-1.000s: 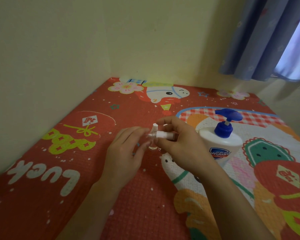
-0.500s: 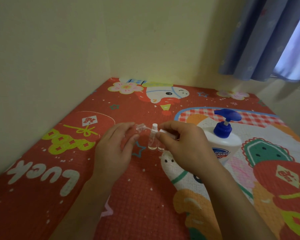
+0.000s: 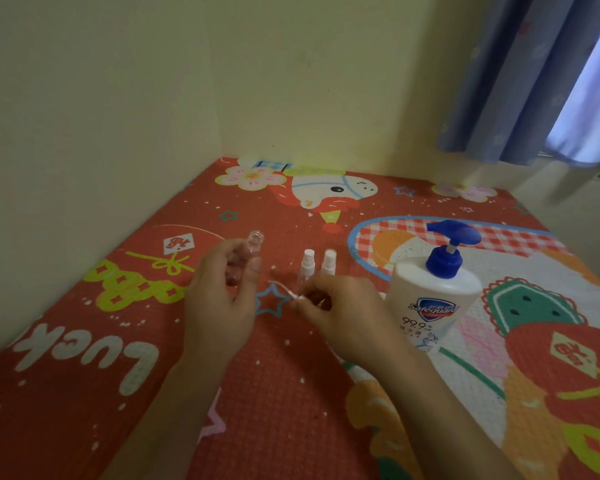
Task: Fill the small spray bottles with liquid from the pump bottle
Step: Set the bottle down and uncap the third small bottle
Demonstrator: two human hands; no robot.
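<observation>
My left hand [image 3: 222, 299] holds a small clear spray bottle [image 3: 249, 252] without its top, mouth tilted up and away. My right hand [image 3: 343, 313] pinches the removed spray head, and its thin dip tube [image 3: 280, 287] points left, low over the mat. Two more small spray bottles [image 3: 307, 266] [image 3: 328, 263] with white tops stand upright just beyond my right hand. The white pump bottle [image 3: 430, 299] with a blue pump head stands to the right of that hand, nozzle pointing left.
Everything sits on a red patterned play mat [image 3: 118, 341] in a room corner. Cream walls [image 3: 84, 116] close the left and far sides. A blue curtain [image 3: 534, 81] hangs at the upper right.
My hands have drawn apart: the left carried the open bottle left, the right pulled the spray head with its tube out and lowered it toward the mat. The two standing bottles are now uncovered.
</observation>
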